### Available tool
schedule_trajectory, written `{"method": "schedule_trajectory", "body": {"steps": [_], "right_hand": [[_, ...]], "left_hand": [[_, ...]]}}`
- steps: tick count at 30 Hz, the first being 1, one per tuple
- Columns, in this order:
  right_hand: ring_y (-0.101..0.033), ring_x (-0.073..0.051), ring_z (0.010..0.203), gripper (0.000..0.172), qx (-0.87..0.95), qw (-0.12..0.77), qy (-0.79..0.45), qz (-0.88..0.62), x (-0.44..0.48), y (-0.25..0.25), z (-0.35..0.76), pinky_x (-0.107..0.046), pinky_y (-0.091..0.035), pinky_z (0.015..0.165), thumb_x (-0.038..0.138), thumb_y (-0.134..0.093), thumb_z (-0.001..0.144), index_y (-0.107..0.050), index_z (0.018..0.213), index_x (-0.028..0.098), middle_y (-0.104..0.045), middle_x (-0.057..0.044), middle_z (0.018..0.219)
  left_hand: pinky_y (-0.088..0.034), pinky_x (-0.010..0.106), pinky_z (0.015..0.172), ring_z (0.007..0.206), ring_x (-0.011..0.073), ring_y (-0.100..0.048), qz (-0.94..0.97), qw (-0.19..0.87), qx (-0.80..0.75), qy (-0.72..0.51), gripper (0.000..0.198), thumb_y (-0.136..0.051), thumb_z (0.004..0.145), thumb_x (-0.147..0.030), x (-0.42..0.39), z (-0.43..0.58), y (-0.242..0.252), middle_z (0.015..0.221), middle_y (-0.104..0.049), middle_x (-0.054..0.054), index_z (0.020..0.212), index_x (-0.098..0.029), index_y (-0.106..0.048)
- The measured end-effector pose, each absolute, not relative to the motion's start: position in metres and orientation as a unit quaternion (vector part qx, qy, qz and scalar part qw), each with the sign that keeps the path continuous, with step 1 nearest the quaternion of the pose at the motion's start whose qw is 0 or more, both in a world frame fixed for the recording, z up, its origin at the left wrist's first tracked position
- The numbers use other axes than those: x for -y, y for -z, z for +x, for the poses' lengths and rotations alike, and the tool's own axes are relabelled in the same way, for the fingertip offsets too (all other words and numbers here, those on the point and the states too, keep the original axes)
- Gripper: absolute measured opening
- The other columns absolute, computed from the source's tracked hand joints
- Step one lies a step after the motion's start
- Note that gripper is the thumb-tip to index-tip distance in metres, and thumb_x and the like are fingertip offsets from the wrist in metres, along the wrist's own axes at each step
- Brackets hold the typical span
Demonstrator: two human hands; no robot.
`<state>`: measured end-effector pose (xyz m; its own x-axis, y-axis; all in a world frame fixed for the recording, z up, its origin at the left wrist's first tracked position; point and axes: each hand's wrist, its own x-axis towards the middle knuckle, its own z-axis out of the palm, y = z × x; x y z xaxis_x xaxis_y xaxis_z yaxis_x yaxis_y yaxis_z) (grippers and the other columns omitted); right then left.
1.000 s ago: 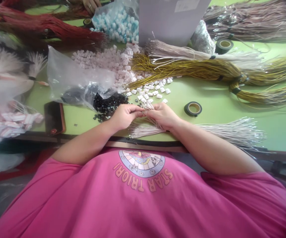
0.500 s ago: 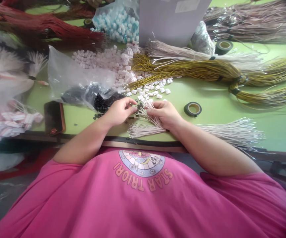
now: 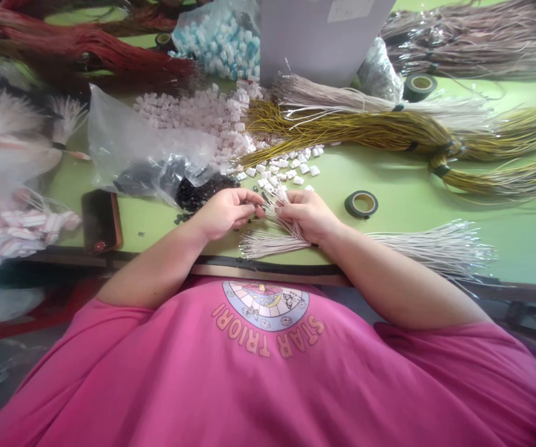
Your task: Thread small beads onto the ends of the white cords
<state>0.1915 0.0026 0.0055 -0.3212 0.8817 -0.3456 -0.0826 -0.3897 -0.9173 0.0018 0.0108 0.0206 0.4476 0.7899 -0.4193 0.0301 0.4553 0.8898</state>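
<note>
My right hand [image 3: 311,214] is closed around several thin white wires [image 3: 276,205], whose ends fan out toward the left. Thumb and fingertips of my left hand [image 3: 231,211] are pinched together right beside those wires; whatever is between them is too small to make out. Below both hands lies a bundle of white wires [image 3: 268,244], and more of its strands [image 3: 435,248] spread out under my right forearm. Small black pieces [image 3: 198,191] are heaped by my left wrist, at the mouth of a clear plastic bag [image 3: 142,146]. White connector housings [image 3: 291,167] lie scattered just beyond my fingers.
A roll of black tape [image 3: 361,205] lies right of my hands. Yellow-black wire bundles [image 3: 370,131] cross the table behind it. At the left edge rests a phone [image 3: 100,220]. A grey box [image 3: 319,40] and a bag of blue-white pieces [image 3: 219,43] stand at the back.
My left hand has shifted slightly right, its fingertips now closer to the wires and pressed together. My right hand keeps its hold in nearly the same place.
</note>
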Motion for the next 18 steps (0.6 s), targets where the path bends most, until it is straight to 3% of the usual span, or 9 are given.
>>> {"method": "schedule_trajectory", "body": {"steps": [10, 15, 18], "right_hand": [[-0.05, -0.008, 0.049, 0.006, 0.4, 0.374, -0.714, -0.436, 0.0001, -0.0061, 0.1898, -0.022, -0.037, 0.05, 0.016, -0.066, 0.061, -0.061, 0.062, 0.012, -0.058, 0.002, 0.053], [-0.049, -0.008, 0.048, 0.008, 0.41, 0.377, -0.694, -0.457, -0.0002, -0.0039, 0.1901, -0.023, -0.035, 0.051, 0.017, -0.066, 0.061, -0.065, 0.068, 0.012, -0.058, 0.002, 0.053], [-0.049, -0.008, 0.051, 0.013, 0.42, 0.381, -0.687, -0.454, -0.0005, -0.0032, 0.1894, -0.023, -0.036, 0.053, 0.022, -0.069, 0.062, -0.067, 0.07, 0.012, -0.059, 0.002, 0.056]], "left_hand": [[-0.035, 0.019, 0.045, 0.053, 0.0078, -0.054, 0.521, 0.629, -0.5, -0.289, 0.03, -0.073, 0.067, -0.025, -0.0078, 0.0041, -0.0134, 0.075, -0.066, 0.004, 0.091, -0.016, -0.057], [-0.039, 0.021, 0.051, 0.059, 0.0092, -0.056, 0.553, 0.597, -0.5, -0.295, 0.028, -0.076, 0.063, -0.025, -0.0073, 0.0052, -0.0136, 0.071, -0.063, 0.002, 0.084, -0.014, -0.061], [-0.035, 0.019, 0.046, 0.052, 0.0054, -0.049, 0.557, 0.609, -0.488, -0.285, 0.021, -0.069, 0.07, -0.026, -0.0066, 0.0053, -0.0156, 0.074, -0.065, 0.003, 0.085, -0.013, -0.063]]}}
